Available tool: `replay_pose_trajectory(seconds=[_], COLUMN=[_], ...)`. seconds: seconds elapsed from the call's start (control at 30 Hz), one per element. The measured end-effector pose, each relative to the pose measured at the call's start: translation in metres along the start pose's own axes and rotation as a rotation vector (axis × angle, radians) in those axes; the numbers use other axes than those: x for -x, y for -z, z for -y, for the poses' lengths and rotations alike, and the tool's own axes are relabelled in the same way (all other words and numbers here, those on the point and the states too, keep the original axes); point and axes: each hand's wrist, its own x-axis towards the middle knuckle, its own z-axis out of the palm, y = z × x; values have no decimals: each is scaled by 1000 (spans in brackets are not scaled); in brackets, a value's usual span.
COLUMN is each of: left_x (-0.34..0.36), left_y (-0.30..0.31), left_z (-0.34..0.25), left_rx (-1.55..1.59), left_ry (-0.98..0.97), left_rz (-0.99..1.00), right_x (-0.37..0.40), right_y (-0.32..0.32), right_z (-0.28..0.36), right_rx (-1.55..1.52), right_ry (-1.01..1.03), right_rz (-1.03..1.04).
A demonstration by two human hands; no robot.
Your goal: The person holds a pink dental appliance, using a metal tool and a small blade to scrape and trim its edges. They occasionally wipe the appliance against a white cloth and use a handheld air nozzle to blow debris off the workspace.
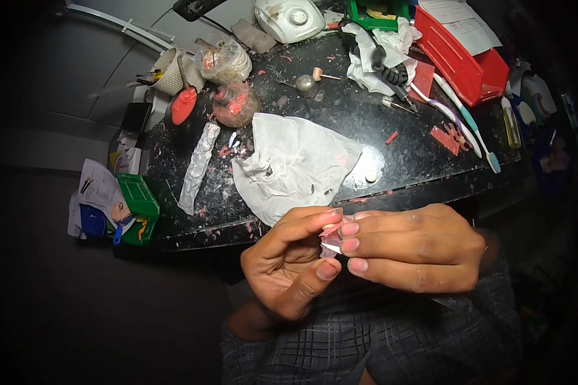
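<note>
Left hand and right hand pinch a small pink piece between their fingertips, before the tabletop's near edge; fingers hide its direction and long axis. Handwriting on a paper at left is illegible.

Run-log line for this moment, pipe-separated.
left hand: holding small pink piece | right hand: touching same piece | crumpled white sheet: on black worktop, beyond hands

**Crowded dark table**

A crinkled foil strip lies left of a rumpled white sheet. Two toothbrushes rest beside a red bin, a printed paper over it. A white dial unit stands behind.
</note>
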Motion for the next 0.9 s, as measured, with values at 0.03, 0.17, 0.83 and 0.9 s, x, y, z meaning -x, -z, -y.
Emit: replay_pose_trajectory(seconds=[0.03,0.17,0.83,0.9], left_x=[0,0,-1,0], left_y=[0,0,-3,-1], left_z=[0,1,3,3], left_rx=[5,11,67,23], left_ry=[7,7,-17,-22], left_rz=[0,-4,-8,-11], right_x=[0,2,-1,0], right_y=[0,-2,4,2], right_z=[0,0,10,9], right_rx=[1,32,-49,-65], right_ry=[0,6,-173,-163], right_rz=[3,-11,-100,-67])
